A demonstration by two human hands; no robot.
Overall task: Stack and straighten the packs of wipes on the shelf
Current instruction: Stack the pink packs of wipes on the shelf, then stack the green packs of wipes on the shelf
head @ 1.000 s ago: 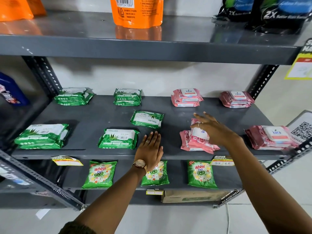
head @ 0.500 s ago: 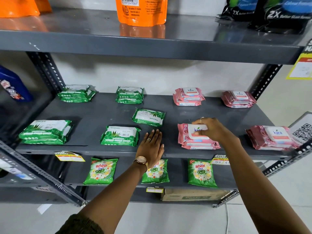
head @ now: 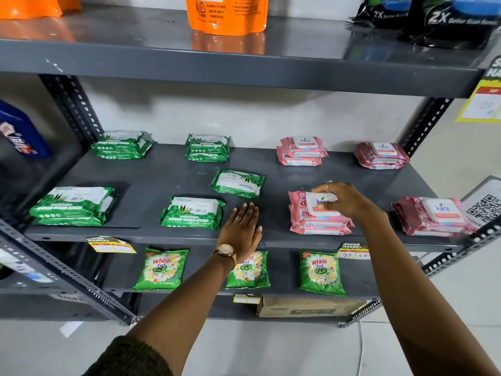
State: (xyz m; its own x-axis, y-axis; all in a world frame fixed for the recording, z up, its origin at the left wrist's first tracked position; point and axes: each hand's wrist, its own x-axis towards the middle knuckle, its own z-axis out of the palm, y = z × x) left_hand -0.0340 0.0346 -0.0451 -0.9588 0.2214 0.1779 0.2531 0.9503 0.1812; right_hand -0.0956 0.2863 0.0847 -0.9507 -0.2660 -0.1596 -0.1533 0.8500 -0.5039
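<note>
Green and pink wipe packs lie on the grey middle shelf [head: 151, 183]. My right hand [head: 343, 198] rests its curled fingers on top of the front pink stack [head: 311, 215], over the white lid. My left hand [head: 241, 229] lies flat and open on the shelf's front edge, just right of a single green pack [head: 191, 213]. A loose green pack [head: 238, 183] lies askew behind it. Green stacks sit at front left [head: 73, 204], back left [head: 120, 145] and back middle [head: 207, 147]. More pink stacks sit at back [head: 301, 150], back right [head: 381, 156] and front right [head: 433, 215].
The upper shelf [head: 244, 66] overhangs closely, holding an orange pouch [head: 227, 13] and black pouches [head: 444, 17]. Green Wheel detergent packets [head: 161, 268] lie on the lower shelf. Slotted uprights [head: 73, 104] frame both sides. A blue bottle [head: 20, 131] stands left. Price tags [head: 111, 244] hang off the edge.
My right hand came down onto the front pink stack and squared its top pack, which had sat askew. My left hand stayed flat on the shelf edge.
</note>
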